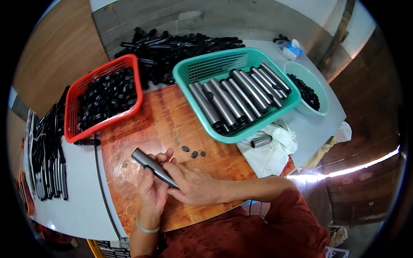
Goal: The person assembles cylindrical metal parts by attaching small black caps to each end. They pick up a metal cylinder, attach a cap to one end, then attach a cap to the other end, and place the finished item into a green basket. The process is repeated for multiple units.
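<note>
A grey metal tube (148, 162) with a dark band lies slantwise across both my hands, above the reddish wooden board (172, 107). My left hand (152, 185), below a pale green bangle, cups the tube from underneath with its fingers curled round it. From the right, my right hand (189, 182) grips the tube's lower end, its fingers laid over the top. Just beyond my hands, a few small dark round pieces (194, 154) rest on the board. Similar metal tubes (243, 92) fill the green basket (230, 138) at the far right.
A red basket (138, 92) of small black parts stands at the left. Black tubes are heaped at the back (172, 47) and left (51, 163). A white cloth (275, 157) bears a short metal cylinder (261, 141). Far right are a pale green bowl (322, 96) and a tissue pack (292, 50).
</note>
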A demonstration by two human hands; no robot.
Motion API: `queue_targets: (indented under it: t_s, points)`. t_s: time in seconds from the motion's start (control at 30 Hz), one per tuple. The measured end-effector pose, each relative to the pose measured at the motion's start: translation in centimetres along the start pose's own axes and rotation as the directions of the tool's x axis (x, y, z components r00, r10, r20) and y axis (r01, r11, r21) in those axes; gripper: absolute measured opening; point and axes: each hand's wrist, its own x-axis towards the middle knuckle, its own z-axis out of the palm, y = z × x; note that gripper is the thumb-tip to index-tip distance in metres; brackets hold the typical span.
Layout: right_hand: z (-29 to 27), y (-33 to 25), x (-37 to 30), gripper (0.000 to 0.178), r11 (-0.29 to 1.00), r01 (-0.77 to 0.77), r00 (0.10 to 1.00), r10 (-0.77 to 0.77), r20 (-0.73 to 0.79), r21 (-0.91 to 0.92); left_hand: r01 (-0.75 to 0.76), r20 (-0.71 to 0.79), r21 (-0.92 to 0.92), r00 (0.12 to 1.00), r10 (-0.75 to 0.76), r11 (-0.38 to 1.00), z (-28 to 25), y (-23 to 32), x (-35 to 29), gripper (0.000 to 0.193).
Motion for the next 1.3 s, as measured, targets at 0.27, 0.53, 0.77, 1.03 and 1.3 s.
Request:
queue_targets:
  t_s: [0.27,0.53,0.77,1.03,1.3]
  points:
    - [-4.9,-0.8,-0.3,0.051,0.979,0.062,0.981,-0.097,-0.171,-0.195,-0.004,0.154,0.124,0.988,-0.015,0.992,0.4,0.0,-0.3,0.071]
    - [-17.6,7.1,-1.8,0.038,0.907,-0.344,0.787,0.138,-0.602,-0.243,0.047,0.071,0.024,0.996,-0.049,0.999,-1.3,0.7,0.2,0.057]
    - [-20.5,12.5,-3.0,0.028,0.713,-0.516,0.798,0.2,-0.568,-0.475,0.052,-0.053,0.06,0.997,-0.049,0.997,-1.3,0.2,0.3,0.053]
    - [-20.3,13.7,-3.6,0.035,0.809,-0.487,0.819,0.293,-0.493,-0.328,0.053,-0.075,0.074,0.996,-0.048,0.996,-1.7,0.0,0.4,0.052]
    - [-20.5,12.5,-2.2,0.049,0.764,-0.443,0.864,0.224,-0.451,-0.469,0.063,-0.051,0.062,0.997,-0.06,0.996,-2.1,-0.1,0.3,0.048]
